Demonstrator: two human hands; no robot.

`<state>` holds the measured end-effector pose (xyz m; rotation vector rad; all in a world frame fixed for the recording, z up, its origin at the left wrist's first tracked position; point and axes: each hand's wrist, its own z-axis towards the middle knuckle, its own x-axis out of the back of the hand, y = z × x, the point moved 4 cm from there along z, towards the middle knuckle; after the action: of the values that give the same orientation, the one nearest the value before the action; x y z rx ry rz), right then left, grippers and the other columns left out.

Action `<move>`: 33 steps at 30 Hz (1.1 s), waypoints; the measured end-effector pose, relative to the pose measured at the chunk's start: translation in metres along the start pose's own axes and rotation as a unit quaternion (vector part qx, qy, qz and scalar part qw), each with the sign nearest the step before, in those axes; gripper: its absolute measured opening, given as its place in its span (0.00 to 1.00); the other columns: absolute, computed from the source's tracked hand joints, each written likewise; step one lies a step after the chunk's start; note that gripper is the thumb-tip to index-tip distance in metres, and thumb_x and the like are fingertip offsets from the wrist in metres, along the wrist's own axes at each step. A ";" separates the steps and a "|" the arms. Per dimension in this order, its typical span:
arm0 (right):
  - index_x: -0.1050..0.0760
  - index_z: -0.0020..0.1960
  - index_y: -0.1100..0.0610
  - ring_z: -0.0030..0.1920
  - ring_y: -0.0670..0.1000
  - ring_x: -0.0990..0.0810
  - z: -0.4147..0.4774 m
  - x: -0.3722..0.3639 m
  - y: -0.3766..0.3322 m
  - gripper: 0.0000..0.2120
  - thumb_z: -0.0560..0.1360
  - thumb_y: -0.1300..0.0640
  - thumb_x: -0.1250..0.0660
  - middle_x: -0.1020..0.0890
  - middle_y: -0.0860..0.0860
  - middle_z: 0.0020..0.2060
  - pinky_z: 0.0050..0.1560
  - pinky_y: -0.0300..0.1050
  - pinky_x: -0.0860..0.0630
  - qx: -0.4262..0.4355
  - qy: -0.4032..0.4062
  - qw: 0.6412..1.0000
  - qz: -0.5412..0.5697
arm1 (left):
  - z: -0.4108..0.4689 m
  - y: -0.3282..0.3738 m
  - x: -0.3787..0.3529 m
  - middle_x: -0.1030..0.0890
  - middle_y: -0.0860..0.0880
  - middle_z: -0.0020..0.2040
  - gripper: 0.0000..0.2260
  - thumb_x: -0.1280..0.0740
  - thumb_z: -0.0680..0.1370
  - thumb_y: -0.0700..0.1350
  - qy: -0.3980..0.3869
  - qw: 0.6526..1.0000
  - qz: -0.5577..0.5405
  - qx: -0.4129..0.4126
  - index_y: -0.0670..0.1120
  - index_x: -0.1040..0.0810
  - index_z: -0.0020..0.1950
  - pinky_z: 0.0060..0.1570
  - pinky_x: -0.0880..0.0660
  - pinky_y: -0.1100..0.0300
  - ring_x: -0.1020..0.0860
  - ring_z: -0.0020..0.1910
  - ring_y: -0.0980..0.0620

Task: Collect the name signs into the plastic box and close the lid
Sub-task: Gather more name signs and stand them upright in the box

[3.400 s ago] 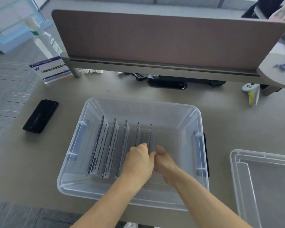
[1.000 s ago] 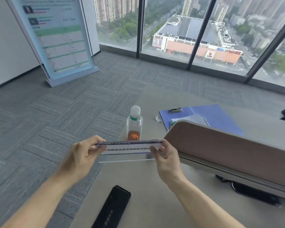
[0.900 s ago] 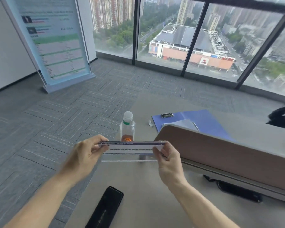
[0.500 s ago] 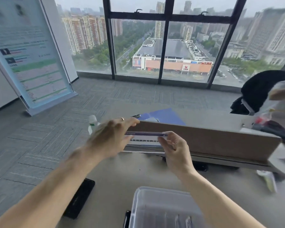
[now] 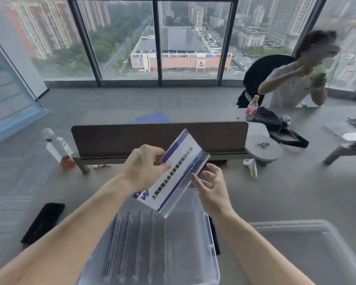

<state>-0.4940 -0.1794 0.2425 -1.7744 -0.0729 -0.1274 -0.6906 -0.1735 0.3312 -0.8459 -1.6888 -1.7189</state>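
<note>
Acrylic name sign (image 5: pixel 173 171) gripped by left hand (image 5: pixel 144 167) above plastic box (image 5: pixel 212 264).

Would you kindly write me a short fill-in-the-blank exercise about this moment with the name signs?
1. The name sign in the air is held by the ____ hand alone.
2. The right hand beside it is ____, touching nothing.
3. The plastic box already holds other signs standing on ____.
4. The lid lies on the desk to the box's ____.

Missing words: left; open; edge; right
</note>
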 end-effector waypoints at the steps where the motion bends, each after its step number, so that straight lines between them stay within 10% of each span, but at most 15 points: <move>1: 0.34 0.71 0.48 0.59 0.52 0.18 -0.005 -0.003 0.015 0.27 0.76 0.50 0.27 0.20 0.53 0.62 0.56 0.56 0.18 -0.032 -0.015 0.999 0.033 | -0.004 -0.004 -0.013 0.15 0.50 0.34 0.07 0.29 0.76 0.52 -0.009 1.000 -0.025 0.016 0.50 0.15 0.43 0.37 0.19 0.52 0.17 0.33 0.50; 7: 0.35 0.67 0.40 0.50 0.48 0.16 -0.018 -0.026 0.103 0.26 0.76 0.58 0.29 0.16 0.50 0.50 0.49 0.61 0.15 -0.121 -0.049 0.991 -0.017 | -0.035 -0.062 -0.098 0.14 0.45 0.35 0.16 0.34 0.78 0.52 -0.068 0.984 -0.099 0.134 0.40 0.19 0.40 0.38 0.18 0.44 0.15 0.35 0.43; 13: 0.32 0.70 0.46 0.48 0.47 0.16 -0.018 -0.048 0.164 0.27 0.77 0.67 0.34 0.18 0.43 0.48 0.49 0.56 0.15 -0.172 -0.094 0.975 -0.104 | -0.057 -0.107 -0.167 0.32 0.46 0.30 0.14 0.38 0.79 0.44 -0.107 0.961 -0.120 0.225 0.44 0.33 0.34 0.33 0.39 0.56 0.37 0.31 0.47; 20: 0.38 0.77 0.53 0.39 0.43 0.24 -0.010 -0.058 0.211 0.27 0.80 0.67 0.43 0.20 0.47 0.54 0.35 0.38 0.27 -0.234 -0.045 0.962 -0.133 | -0.077 -0.126 -0.222 0.31 0.51 0.27 0.17 0.38 0.83 0.44 -0.097 0.956 -0.125 0.249 0.45 0.34 0.34 0.28 0.37 0.59 0.35 0.26 0.50; 24: 0.40 0.80 0.54 0.59 0.54 0.22 -0.007 -0.060 0.231 0.27 0.82 0.64 0.45 0.29 0.55 0.75 0.48 0.40 0.29 -0.306 -0.044 0.939 -0.148 | -0.080 -0.134 -0.250 0.26 0.46 0.31 0.15 0.38 0.83 0.46 -0.090 0.959 -0.092 0.251 0.42 0.29 0.38 0.30 0.33 0.56 0.30 0.28 0.47; 30: 0.37 0.79 0.55 0.68 0.59 0.26 0.005 -0.070 0.250 0.27 0.80 0.65 0.45 0.26 0.56 0.71 0.55 0.45 0.32 -0.363 -0.064 0.918 -0.146 | -0.075 -0.136 -0.265 0.20 0.45 0.37 0.13 0.39 0.83 0.47 -0.077 0.967 -0.033 0.240 0.45 0.29 0.40 0.30 0.32 0.57 0.22 0.34 0.44; 33: 0.28 0.66 0.52 0.52 0.56 0.22 0.008 -0.073 0.258 0.20 0.78 0.65 0.45 0.20 0.55 0.56 0.42 0.43 0.30 -0.374 -0.074 0.915 -0.129 | -0.073 -0.136 -0.266 0.19 0.44 0.39 0.13 0.40 0.84 0.48 -0.085 0.967 -0.023 0.238 0.43 0.26 0.43 0.32 0.28 0.55 0.18 0.39 0.41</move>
<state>-0.5355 -0.2230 -0.0185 -2.5370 -0.4166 -0.2322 -0.6311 -0.2494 0.0386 -0.7422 -2.1298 -1.2089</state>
